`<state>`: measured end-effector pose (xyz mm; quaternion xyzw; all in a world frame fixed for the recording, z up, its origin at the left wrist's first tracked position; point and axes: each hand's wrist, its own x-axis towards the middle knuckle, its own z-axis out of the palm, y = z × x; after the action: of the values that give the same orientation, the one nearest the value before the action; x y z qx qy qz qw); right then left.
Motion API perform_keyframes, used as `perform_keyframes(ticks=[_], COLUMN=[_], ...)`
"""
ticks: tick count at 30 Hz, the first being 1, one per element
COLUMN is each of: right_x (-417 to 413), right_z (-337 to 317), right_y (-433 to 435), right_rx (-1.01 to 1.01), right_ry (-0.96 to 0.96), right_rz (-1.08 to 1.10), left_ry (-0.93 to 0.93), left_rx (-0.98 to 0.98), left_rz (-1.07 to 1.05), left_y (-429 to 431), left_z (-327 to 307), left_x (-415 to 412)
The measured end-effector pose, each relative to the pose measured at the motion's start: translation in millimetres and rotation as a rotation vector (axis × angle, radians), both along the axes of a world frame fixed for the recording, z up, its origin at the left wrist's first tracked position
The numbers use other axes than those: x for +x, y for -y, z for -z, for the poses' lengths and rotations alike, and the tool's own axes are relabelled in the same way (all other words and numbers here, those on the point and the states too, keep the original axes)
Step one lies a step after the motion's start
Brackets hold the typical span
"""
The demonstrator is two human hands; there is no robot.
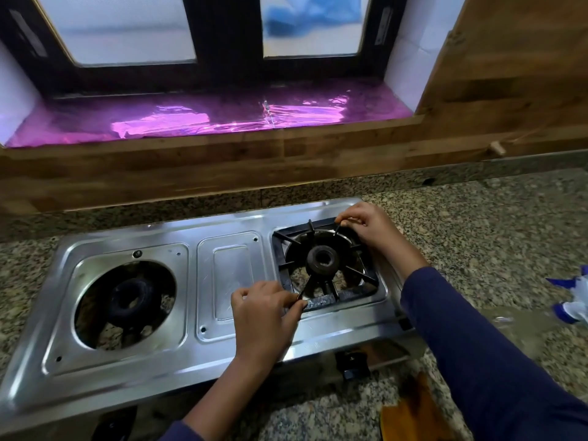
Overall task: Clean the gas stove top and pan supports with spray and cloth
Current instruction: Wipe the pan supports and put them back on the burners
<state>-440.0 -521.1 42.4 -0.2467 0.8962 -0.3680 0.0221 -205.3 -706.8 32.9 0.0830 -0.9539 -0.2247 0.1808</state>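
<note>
A steel two-burner gas stove top [229, 275] lies on a granite counter. A black square pan support [331, 300] sits over the right burner [323, 261]. My left hand [264, 313] pinches the support's near left corner. My right hand [366, 224] grips its far right corner. The left burner [130, 300] stands bare, with no support over its round opening. A blue and white spray bottle [572, 297] lies at the right edge of the counter. An orange cloth [410, 412] lies near the counter's front, partly under my right sleeve.
The granite counter [493, 224] runs to the right of the stove. A wooden backsplash [222, 167] rises behind, with a window sill covered in purple foil [206, 119] above it. Black stove knobs [353, 364] stick out at the front.
</note>
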Motion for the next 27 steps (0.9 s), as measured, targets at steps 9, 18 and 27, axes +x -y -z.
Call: perform_keyframes(ticks=[9,18,27], right_x=[15.8,20.3,52.3], right_z=[-10.9,-11.0,-13.3], right_y=[-7.4,9.6,0.6], right_rx=[0.008,0.1,0.005], right_ry=[0.029,0.04,0.065], right_rz=[0.123,0.233,0.239], left_ry=[0.012,0.061,0.066], left_rx=[-0.01,-0.093,-0.058], left_rz=[0.02,0.009,0.039], left_y=[-2.4,-3.0,2.6], left_z=[-3.9,-5.3,-3.5], left_x=[-0.5,0.5,1.7])
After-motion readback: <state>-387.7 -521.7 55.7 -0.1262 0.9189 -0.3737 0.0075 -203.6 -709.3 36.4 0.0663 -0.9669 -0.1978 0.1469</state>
